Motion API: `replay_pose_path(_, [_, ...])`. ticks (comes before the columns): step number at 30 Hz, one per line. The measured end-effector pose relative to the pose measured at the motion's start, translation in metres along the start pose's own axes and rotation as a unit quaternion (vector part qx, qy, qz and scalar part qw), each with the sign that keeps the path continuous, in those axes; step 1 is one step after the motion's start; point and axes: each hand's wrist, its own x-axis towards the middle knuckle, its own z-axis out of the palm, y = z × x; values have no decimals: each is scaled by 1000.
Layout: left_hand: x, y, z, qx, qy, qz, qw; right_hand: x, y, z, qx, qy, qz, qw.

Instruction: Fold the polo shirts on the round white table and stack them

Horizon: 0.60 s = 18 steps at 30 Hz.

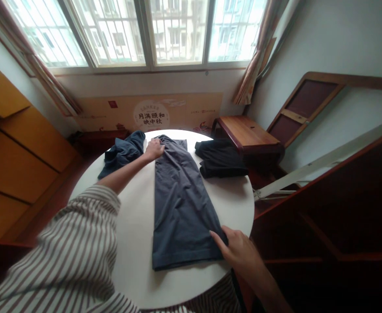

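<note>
A dark grey garment (178, 200) lies folded into a long strip down the middle of a round white table (135, 226). My left hand (153, 150) rests at its far end, fingers curled on the cloth. Gripping the near right corner of the strip is my right hand (238, 248), thumb on top. My left arm wears a striped sleeve (76, 243).
A crumpled dark blue garment (122, 154) lies at the far left of the table. A folded black garment (220, 158) sits at the far right. A wooden bench (248, 137) stands beyond the table, wooden cabinets (18, 161) at left, dark furniture at right.
</note>
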Motion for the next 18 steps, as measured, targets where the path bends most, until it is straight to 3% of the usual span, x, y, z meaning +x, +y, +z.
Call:
replay_pose_path(2, [-65,-3,-8,44,-62,178,981,-4,5,-4,55,1,20,998])
replay_pose_path(3, [-104,-7,-13,61,-95,237,965,-7,8,-6,87,1,30,996])
replay_pose_path(6, [-223,-23,-34,59,-190,357,913,-14,15,-10,172,-9,29,985])
replay_pose_path(9, [-306,-36,-50,13,-244,382,891,-16,18,-9,210,-16,6,977])
replay_pose_path(12, [-343,-44,-49,-10,-207,361,909,-14,22,-3,225,-17,-23,974])
replay_pose_path(18, [-363,-53,-38,-57,-31,409,910,-12,34,3,206,-21,-55,977])
